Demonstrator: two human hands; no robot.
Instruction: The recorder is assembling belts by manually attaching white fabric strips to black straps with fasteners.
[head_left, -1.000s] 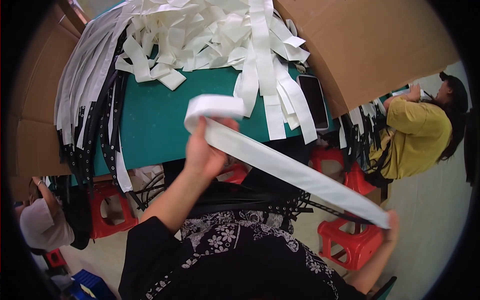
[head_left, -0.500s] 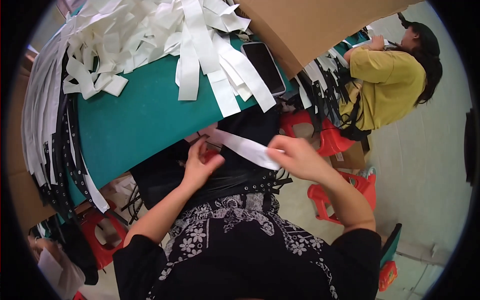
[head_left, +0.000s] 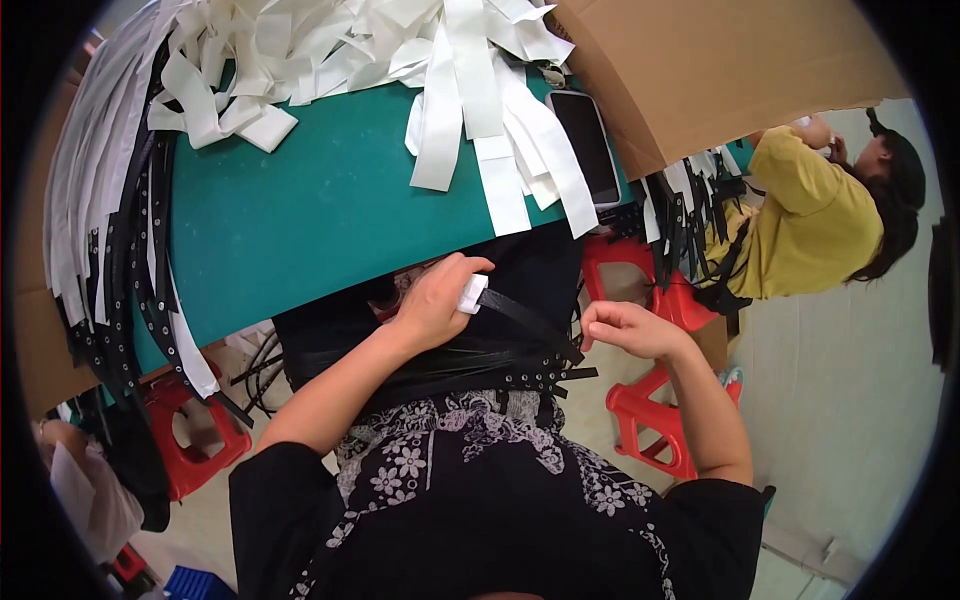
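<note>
My left hand point(head_left: 437, 300), over my lap, is closed round a white strip point(head_left: 474, 294) that looks folded about a black belt point(head_left: 528, 320). The belt slants down to the right out of the strip. My right hand point(head_left: 635, 330) is apart to the right, its fingers curled towards the thumb close to the belt's free end; nothing shows in it. More black belts with metal eyelets point(head_left: 520, 379) lie across my lap.
A green table point(head_left: 300, 190) bears a heap of white strips point(head_left: 450, 100) and a phone point(head_left: 588, 150). Strapped bundles point(head_left: 95, 220) hang at the left, beside red stools point(head_left: 195, 430). A cardboard box point(head_left: 730, 80) stands at the far right, near a co-worker in yellow point(head_left: 825, 215).
The white strip, stretched between my hands before, now shows only as a short fold at my left hand. My right hand has let it go and moved right. The view has shifted.
</note>
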